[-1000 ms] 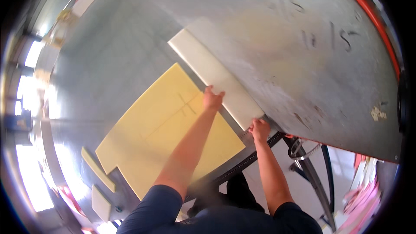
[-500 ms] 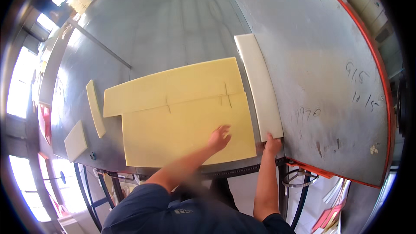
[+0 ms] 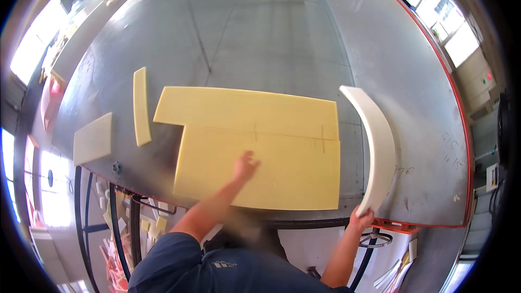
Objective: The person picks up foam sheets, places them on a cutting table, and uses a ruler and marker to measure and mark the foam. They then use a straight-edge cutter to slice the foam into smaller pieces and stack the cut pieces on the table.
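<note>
Two yellow foam pieces lie edge to edge on the metal table: a long narrow sheet [image 3: 249, 107] behind and a larger sheet [image 3: 260, 179] in front. Short dark pencil lines cross their seam. Over the larger sheet hovers my left hand [image 3: 247, 166], its fingers loosely bent and apart, with nothing seen in them. At the right, my right hand [image 3: 362, 218] grips the near end of a long white foam strip [image 3: 381, 141]. That strip bows out to the right in a curve, its near end at the table's front edge.
A narrow yellow foam strip [image 3: 141, 107] and a pale foam block [image 3: 93, 139] lie at the left of the metal table [image 3: 255, 49]. A small dark knob [image 3: 116, 167] sits near the front-left edge. Red edging [image 3: 458, 97] runs along the table's right side.
My right hand has moved the white strip rightward, away from the yellow sheets, and the strip now bends. My left hand stays above the larger sheet. The view has turned somewhat.
</note>
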Tool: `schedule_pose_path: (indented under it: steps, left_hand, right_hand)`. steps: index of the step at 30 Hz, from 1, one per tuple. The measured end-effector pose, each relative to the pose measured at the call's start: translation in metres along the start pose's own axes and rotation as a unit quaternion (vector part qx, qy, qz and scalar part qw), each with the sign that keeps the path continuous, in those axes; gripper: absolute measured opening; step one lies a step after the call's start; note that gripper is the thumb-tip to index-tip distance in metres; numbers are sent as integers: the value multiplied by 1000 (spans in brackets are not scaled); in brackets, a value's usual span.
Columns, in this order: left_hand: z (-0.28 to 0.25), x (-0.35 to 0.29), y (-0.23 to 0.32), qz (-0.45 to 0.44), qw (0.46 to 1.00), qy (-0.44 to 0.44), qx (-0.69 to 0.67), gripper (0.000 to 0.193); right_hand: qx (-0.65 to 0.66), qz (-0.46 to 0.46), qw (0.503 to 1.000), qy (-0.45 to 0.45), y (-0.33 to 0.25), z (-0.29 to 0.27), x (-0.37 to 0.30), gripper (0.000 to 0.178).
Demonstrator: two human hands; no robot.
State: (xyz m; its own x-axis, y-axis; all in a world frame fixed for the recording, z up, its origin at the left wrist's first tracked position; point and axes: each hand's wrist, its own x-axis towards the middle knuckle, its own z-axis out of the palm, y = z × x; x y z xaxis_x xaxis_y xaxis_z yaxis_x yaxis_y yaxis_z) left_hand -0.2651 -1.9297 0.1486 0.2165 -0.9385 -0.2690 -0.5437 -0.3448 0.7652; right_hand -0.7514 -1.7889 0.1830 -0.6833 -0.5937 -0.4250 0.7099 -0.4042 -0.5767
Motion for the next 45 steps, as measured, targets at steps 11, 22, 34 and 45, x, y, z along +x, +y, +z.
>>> schedule_pose_path:
  steps: [11, 22, 34, 45]
  left_hand:
    - [-228, 190, -151, -324, 881, 312, -147, 70]
    - [-226, 260, -163, -177, 875, 216, -396, 65]
    - [-180, 225, -77, 269, 858, -21, 436, 55]
    - [-266, 135, 38, 485, 785, 217, 318, 34]
  right_hand:
    - [-168, -65, 983, 46, -22, -49, -126, 23]
    - [-275, -136, 951, 40, -36, 21, -156, 47]
    - [-234, -201, 951, 13, -64, 20, -163, 49]
    - [21, -197, 961, -193, -91, 108, -214, 45]
